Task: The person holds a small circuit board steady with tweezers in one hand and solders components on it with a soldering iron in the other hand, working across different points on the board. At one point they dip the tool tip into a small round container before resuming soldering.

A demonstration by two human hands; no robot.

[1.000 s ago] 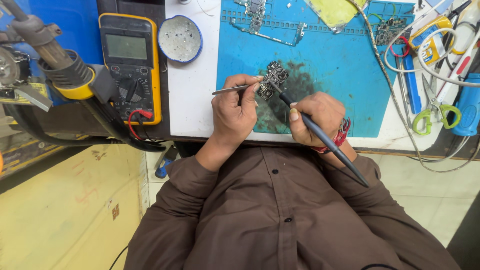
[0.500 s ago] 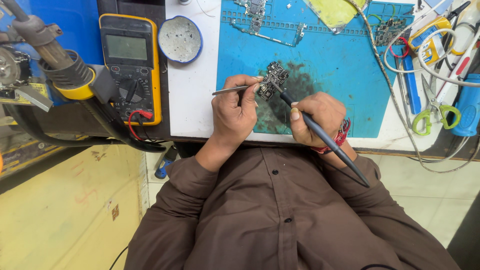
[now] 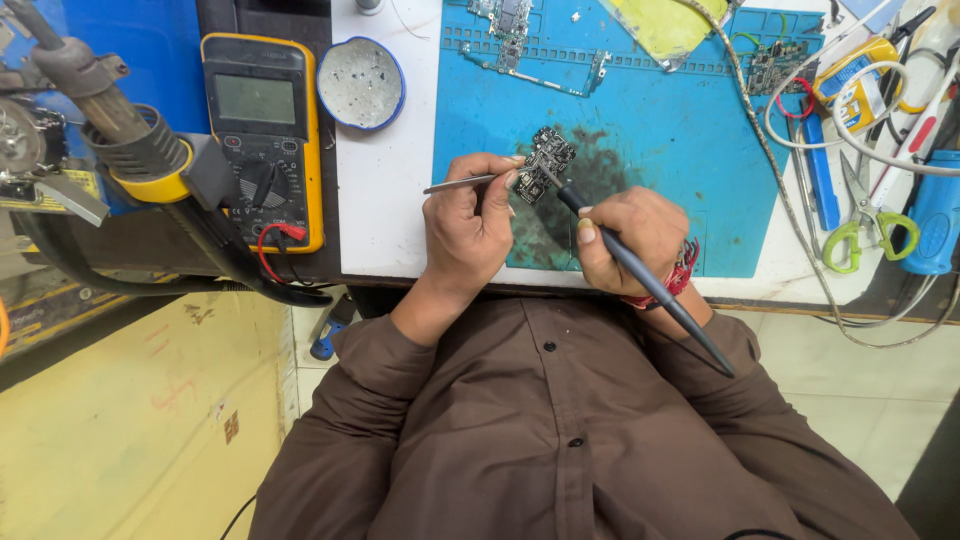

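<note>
A small dark circuit board (image 3: pixel 546 160) lies on the blue work mat (image 3: pixel 660 130). My left hand (image 3: pixel 470 225) grips metal tweezers (image 3: pixel 455 185), whose tips reach the board's left side. My right hand (image 3: pixel 630 235) holds a black soldering iron (image 3: pixel 640 275) like a pen. Its tip touches the board from the right, and its handle runs back over my wrist, which wears a red thread band (image 3: pixel 682 270).
A yellow multimeter (image 3: pixel 262 130) and a round blue-rimmed tin (image 3: pixel 361 83) sit to the left. A hot-air gun nozzle (image 3: pixel 110 110) stands far left. More boards (image 3: pixel 510 30) lie at the mat's top. Green-handled scissors (image 3: pixel 855 225), cables and a blue tool (image 3: pixel 935 215) crowd the right.
</note>
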